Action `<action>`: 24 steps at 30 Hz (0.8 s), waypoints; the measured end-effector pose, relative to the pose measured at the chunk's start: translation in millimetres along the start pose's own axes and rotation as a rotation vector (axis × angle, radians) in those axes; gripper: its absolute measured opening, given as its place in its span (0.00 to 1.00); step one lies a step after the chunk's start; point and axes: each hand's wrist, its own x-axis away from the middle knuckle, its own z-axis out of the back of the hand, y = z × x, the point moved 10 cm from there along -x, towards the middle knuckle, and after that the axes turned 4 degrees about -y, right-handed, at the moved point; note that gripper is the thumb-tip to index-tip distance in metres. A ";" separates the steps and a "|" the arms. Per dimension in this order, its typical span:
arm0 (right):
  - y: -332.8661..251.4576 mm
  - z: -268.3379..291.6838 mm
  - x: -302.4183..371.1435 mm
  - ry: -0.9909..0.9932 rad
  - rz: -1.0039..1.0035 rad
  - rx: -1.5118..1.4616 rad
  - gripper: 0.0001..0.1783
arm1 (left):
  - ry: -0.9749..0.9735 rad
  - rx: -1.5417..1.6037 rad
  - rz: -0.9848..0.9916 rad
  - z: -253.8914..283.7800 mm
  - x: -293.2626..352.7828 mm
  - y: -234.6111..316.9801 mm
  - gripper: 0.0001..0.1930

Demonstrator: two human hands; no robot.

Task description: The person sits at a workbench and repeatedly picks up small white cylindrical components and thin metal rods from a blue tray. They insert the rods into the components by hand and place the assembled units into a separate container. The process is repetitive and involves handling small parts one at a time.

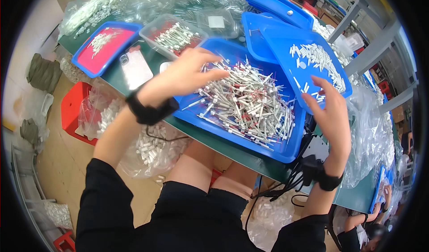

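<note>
A large blue tray [292, 151] stands before me, heaped with thin white stick-like pieces [250, 100], some with red parts. Over the heap's left side reaches my left hand [187, 73], thumb and index finger apart, with nothing visible between them. My right hand [333, 115] is at the lower edge of a second blue tray [286, 51], which overlaps the first on the right and carries short white tube pieces [319, 57]. Its thumb and index finger are spread, and I see nothing held; its other fingers are partly hidden. Both wrists wear black bands.
Behind my left hand are a clear plastic box [152, 24] of white sticks, a phone [136, 69] and a blue-rimmed tray with a pink base [96, 62]. Black cables [279, 189] hang at the table's front edge. At far right, another person's arm [357, 218] shows.
</note>
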 end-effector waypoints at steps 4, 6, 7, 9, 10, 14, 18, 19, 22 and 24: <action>54.0 -16.2 -8.3 -0.079 -0.064 0.066 0.16 | -0.040 -0.244 0.192 31.2 -16.8 -90.6 0.12; 54.0 -29.3 -13.9 -0.117 -0.054 -0.006 0.12 | -0.137 -0.392 0.298 36.6 -15.0 -128.4 0.11; 52.3 -34.0 -15.4 -0.102 -0.032 -0.025 0.10 | -0.189 -0.466 0.349 36.6 -13.9 -141.0 0.10; 46.4 -37.7 -18.0 -0.058 0.017 -0.046 0.06 | -0.238 -0.495 0.337 31.1 -13.5 -150.8 0.09; 45.4 -39.9 -19.3 -0.066 0.009 -0.032 0.06 | -0.265 -0.510 0.331 28.9 -13.9 -149.9 0.09; 39.7 -41.5 -20.8 -0.074 -0.029 0.070 0.06 | -0.333 -0.549 0.301 25.3 -20.8 -146.9 0.06; 42.5 -38.5 -22.0 -0.060 -0.071 0.122 0.06 | -0.190 -0.591 0.073 30.1 -19.9 -129.5 0.05; 44.2 -38.7 -22.8 -0.055 -0.075 0.105 0.06 | -0.125 -0.600 -0.013 33.5 -18.8 -119.8 0.05; 52.1 -34.4 -25.4 0.005 -0.109 0.066 0.08 | -0.012 -0.283 -0.027 51.0 -21.6 -123.5 0.06; 60.5 -24.7 -25.6 0.104 -0.161 0.054 0.11 | 0.149 -0.199 0.072 68.7 -21.0 -125.8 0.04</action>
